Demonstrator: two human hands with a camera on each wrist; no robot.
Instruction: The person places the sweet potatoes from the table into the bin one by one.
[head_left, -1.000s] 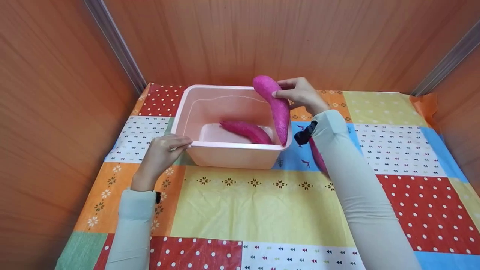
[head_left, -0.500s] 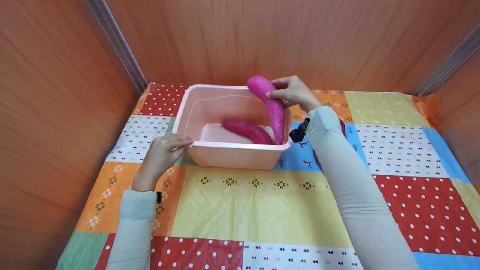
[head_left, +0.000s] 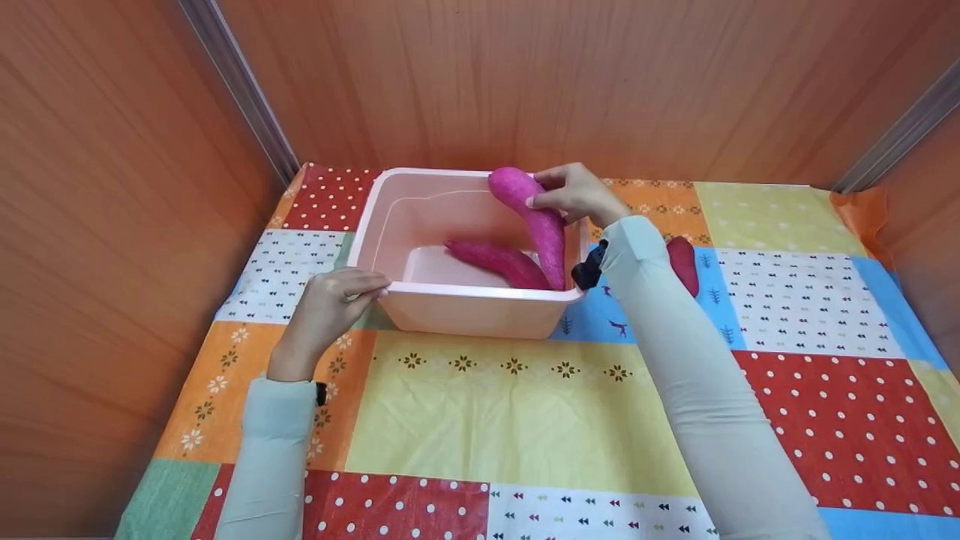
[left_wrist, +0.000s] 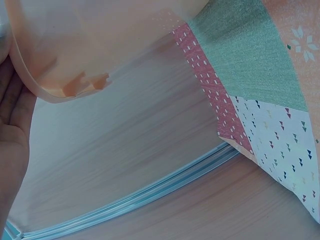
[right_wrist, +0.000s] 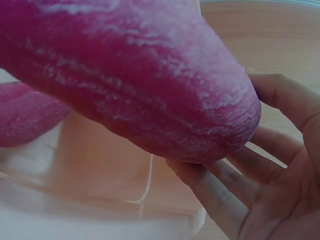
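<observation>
My right hand (head_left: 581, 196) holds a bright pink sweet potato (head_left: 546, 232) over the right end of a pale pink plastic bin (head_left: 472, 315). Its narrow end points down inside the bin, while the thick end is near the back rim. In the right wrist view, thumb and fingertips grip the sweet potato (right_wrist: 150, 85) from two sides. A second sweet potato (head_left: 495, 261) lies on the bin floor; whether the two touch is unclear. At the bin's front left corner, my left hand (head_left: 322, 307) pinches the rim. The left wrist view shows fingers against the bin wall (left_wrist: 100, 45).
A darker red sweet potato (head_left: 682, 264) lies on the tablecloth right of the bin, partly hidden by my right sleeve (head_left: 705, 375). The patchwork tablecloth (head_left: 510, 420) covers the table. Wood-grain panels (head_left: 480, 82) stand at the back and both sides.
My right hand has moved left and slightly down with the sweet potato, lowering it farther into the bin. The darker sweet potato has come into view behind the sleeve. The left hand stays put.
</observation>
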